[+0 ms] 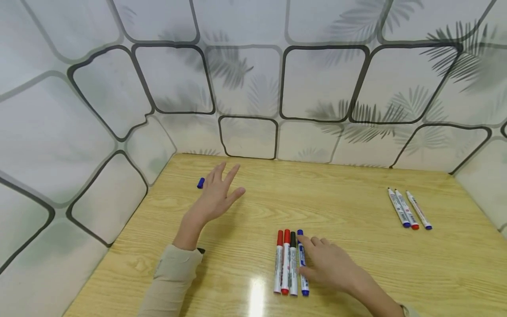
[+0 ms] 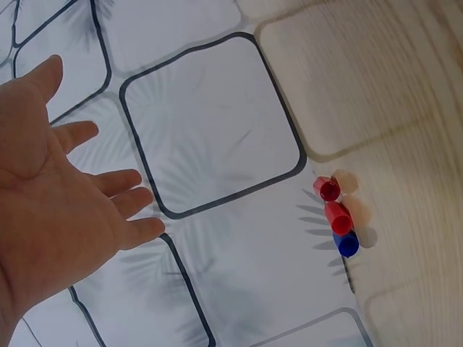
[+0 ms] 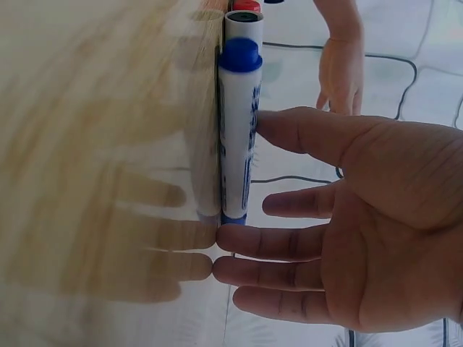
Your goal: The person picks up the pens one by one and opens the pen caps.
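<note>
Lying right: three markers (image 1: 405, 209); right hand (image 1: 330, 264), straight-fingered, touches blue marker (image 1: 303, 256); left hand (image 1: 214, 193) hangs spread, empty, by far-left blue cap (image 1: 200, 183).

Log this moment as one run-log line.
left hand: raised, spread, empty | right hand: at blue marker, contact unclear | left of it: black marker, two red markers | far right: three uncapped markers
</note>
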`<state>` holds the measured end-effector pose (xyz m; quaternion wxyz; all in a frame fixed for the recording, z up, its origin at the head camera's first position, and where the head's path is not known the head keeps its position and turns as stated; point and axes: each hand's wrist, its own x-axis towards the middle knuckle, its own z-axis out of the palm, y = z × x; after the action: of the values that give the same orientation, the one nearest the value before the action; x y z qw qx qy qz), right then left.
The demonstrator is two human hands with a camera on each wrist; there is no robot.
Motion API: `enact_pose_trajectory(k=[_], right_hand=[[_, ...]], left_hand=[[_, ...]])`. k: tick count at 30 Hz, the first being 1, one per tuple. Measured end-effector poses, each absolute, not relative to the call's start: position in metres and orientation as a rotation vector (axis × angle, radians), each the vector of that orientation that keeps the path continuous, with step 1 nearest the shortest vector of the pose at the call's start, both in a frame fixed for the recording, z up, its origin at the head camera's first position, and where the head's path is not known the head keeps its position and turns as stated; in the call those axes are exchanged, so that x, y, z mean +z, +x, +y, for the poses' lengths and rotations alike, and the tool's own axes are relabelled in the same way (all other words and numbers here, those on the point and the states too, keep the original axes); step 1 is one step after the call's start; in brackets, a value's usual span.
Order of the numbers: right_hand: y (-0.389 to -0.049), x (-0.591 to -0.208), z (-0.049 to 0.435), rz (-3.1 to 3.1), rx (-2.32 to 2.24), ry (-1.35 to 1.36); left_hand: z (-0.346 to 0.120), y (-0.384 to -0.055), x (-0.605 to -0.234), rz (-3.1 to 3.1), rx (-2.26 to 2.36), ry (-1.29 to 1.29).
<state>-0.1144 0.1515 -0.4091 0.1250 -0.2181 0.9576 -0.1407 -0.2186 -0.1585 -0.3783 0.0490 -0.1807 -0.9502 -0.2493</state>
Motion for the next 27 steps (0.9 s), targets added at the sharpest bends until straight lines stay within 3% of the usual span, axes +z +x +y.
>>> enact_pose_trajectory(k=[27], right_hand=[[-0.130, -0.408, 0.170, 2.800, -0.413, -0.482]], left_hand=[[-0.165, -0.216, -0.372, -2.890, -0.828, -0.505]])
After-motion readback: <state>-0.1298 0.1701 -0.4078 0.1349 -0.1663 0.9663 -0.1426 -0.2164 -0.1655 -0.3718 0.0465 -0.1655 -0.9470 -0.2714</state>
